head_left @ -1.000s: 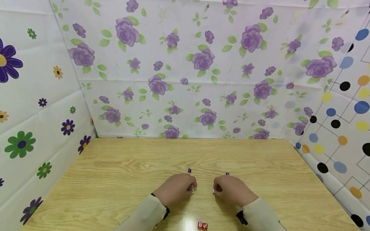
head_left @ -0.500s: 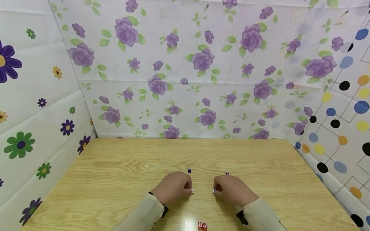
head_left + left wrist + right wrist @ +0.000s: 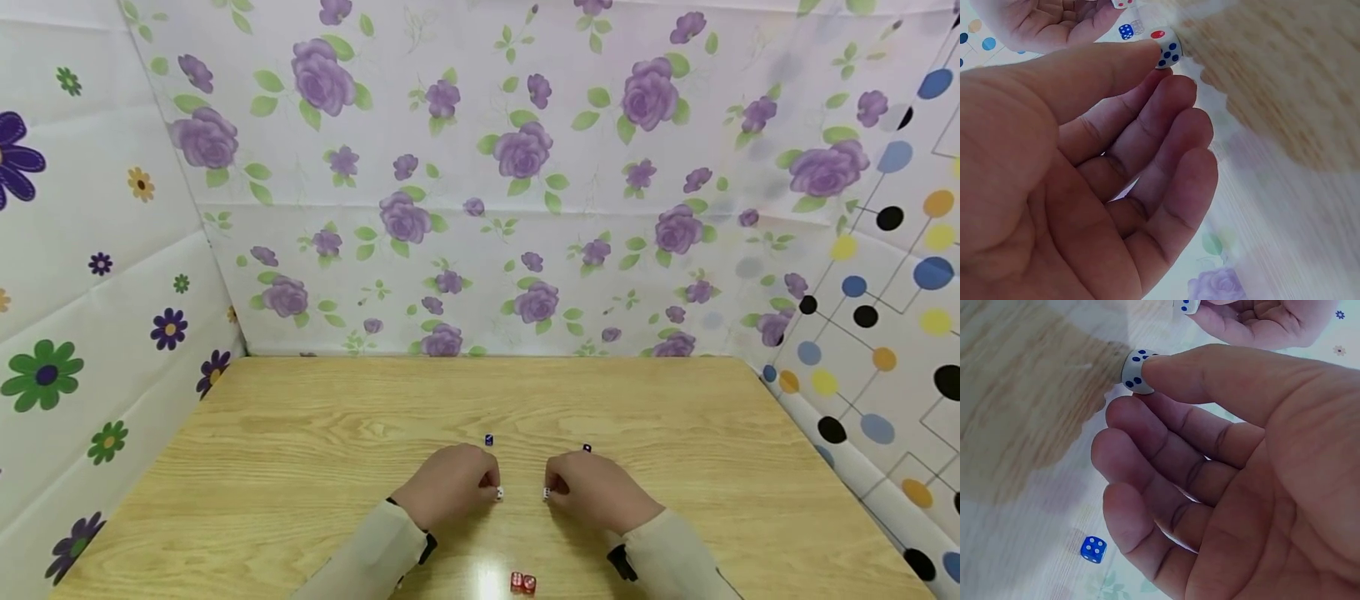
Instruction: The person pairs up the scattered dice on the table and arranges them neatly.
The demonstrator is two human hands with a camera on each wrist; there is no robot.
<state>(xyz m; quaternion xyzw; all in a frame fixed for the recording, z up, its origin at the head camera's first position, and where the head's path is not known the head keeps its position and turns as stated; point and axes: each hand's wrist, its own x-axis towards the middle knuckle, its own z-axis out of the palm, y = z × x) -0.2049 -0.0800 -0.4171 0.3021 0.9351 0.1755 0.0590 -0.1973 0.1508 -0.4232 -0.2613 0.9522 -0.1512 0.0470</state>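
Note:
My left hand [image 3: 452, 485] pinches a white die [image 3: 1170, 51] between thumb and forefinger; blue pips and one red pip show on it. Opposite, my right hand [image 3: 600, 490] pinches another white die [image 3: 1137, 370] with blue pips, its other fingers loosely curled. Both dice are at the tabletop, a short gap apart, in the head view. Just beyond the left hand lies one blue die [image 3: 489, 439]. A second blue die [image 3: 587, 448] lies behind the right hand, partly hidden by it.
Two red dice [image 3: 522, 582] sit side by side near the front of the wooden table [image 3: 315, 417]. A flowered cloth [image 3: 480, 167] hangs behind the table, with patterned cloths at both sides.
The left hand has shifted slightly left and turned, so its white die shows more. The right hand has moved a little left with its die, narrowing the gap. The view has shifted slightly.

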